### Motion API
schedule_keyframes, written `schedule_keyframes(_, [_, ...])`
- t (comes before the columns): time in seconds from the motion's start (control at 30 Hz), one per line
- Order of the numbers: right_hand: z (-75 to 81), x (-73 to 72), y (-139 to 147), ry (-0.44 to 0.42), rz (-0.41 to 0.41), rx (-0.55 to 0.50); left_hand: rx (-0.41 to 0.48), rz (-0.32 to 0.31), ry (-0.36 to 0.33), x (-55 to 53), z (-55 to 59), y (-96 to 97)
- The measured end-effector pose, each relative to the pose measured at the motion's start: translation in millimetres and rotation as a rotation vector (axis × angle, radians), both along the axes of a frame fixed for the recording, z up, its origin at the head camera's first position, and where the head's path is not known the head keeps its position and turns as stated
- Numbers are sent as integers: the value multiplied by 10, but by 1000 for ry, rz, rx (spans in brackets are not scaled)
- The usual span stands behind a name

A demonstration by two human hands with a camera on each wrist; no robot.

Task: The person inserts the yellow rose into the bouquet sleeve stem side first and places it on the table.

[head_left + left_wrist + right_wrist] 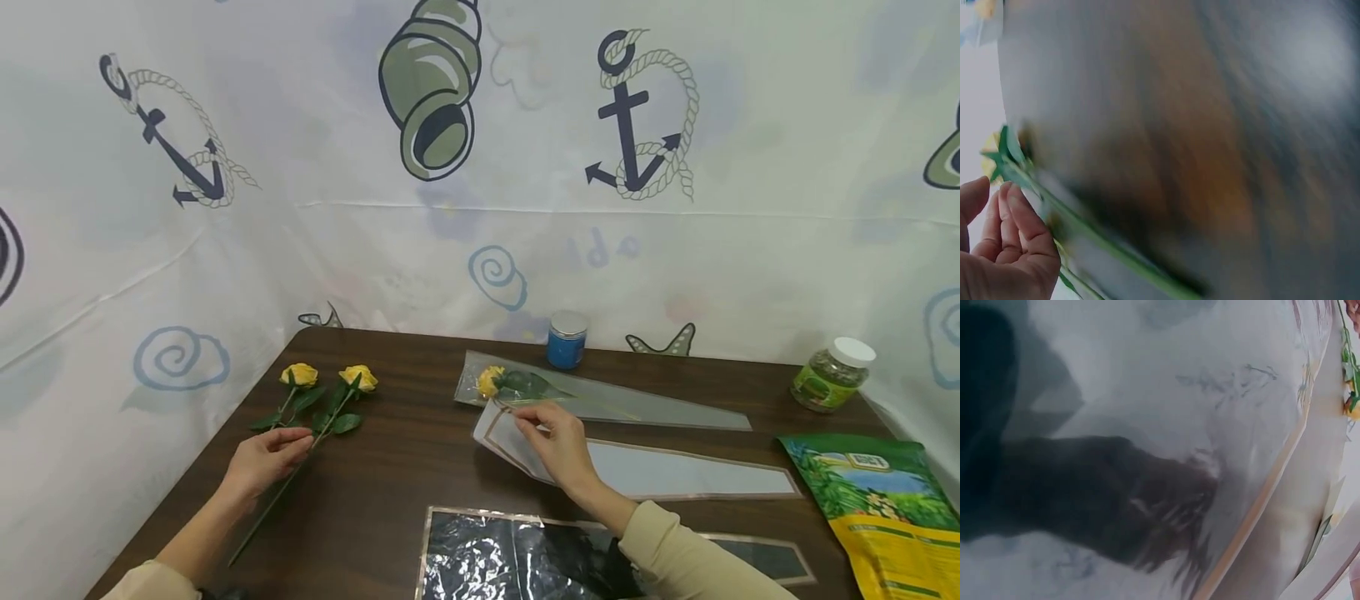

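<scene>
Yellow roses [358,380] lie beside our left hand [267,461], loosely curled, empty; our right hand [557,442] pinches a white sleeve [675,473]; the pouch's [877,500] label we cannot read.

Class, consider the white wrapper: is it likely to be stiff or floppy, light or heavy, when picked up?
The white wrapper is probably floppy: its wide end curves up near the right hand. It's likely light, since it looks sheet-thin. Its narrow end lies flat, so rolling seems unlikely.
</scene>
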State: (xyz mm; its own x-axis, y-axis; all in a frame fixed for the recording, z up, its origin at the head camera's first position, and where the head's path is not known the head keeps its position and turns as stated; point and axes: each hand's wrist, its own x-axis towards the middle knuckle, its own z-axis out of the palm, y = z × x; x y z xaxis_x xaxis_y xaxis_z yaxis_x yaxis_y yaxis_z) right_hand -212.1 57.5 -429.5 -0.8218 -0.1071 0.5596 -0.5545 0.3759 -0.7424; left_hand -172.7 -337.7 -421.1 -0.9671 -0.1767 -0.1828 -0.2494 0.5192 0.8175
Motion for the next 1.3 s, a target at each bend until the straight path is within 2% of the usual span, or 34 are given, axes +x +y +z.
schedule_keyframes(0.13, [2, 9, 0, 6, -2, 3, -34, -2, -31, 65, -41, -159])
schedule_keyframes(0.27, [-2, 12, -9, -6, -6, 8, -91, -1, -39, 112, -72, -202])
schedule_keyframes(0.53, [3, 5, -3, -35, -12, 9, -248, -32, 8, 102, -62, -129])
schedule_keyframes(0.7, [3, 5, -2, -36, -13, 1, -274, -54, 32, 72, -83, -74])
schedule_keyframes(0.8, [0, 4, -2, -31, -6, 1, -205, -73, 2, 56, -86, -25])
schedule_keyframes(1.0, [-11, 2, 9, -18, -15, 9, 52, -191, -126, -14, -34, 138])
schedule_keyframes(1.13, [-20, 2, 15, -7, -20, 12, 140, -250, -173, -53, -5, 254])
schedule_keyframes(1.23, [-17, 0, 20, -6, -16, 12, 226, -237, -178, -88, 1, 371])
schedule_keyframes(1.3, [-15, 0, 25, -8, -16, 16, 311, -211, -151, -127, 14, 474])
